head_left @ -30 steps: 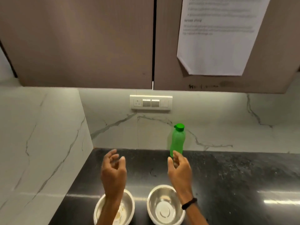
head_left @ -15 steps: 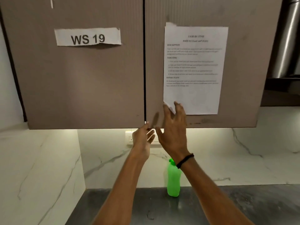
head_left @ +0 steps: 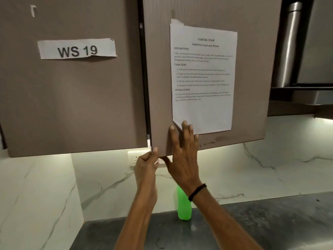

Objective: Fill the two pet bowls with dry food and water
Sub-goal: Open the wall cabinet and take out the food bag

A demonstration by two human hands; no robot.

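My left hand [head_left: 146,166] grips the lower left corner of the right cabinet door [head_left: 158,87], fingers curled under its bottom edge. My right hand [head_left: 182,156] lies flat against the door's front, fingers spread, thumb under the edge. The door stands slightly ajar, its left edge swung out from the left cabinet door [head_left: 72,98]. A green water bottle [head_left: 183,208] stands on the dark counter [head_left: 261,224] below, partly hidden by my right wrist. The two bowls are out of view.
A printed task sheet [head_left: 203,78] is taped to the right door, and a "WS 19" label [head_left: 76,49] to the left one. A white socket panel [head_left: 134,157] sits on the marble backsplash. A steel hood [head_left: 297,51] hangs at the right.
My view has lifted from the bowls to the cabinets. Both hands rose from above the bowls to the right door; my left hand has gripped its corner and the door has come slightly ajar.
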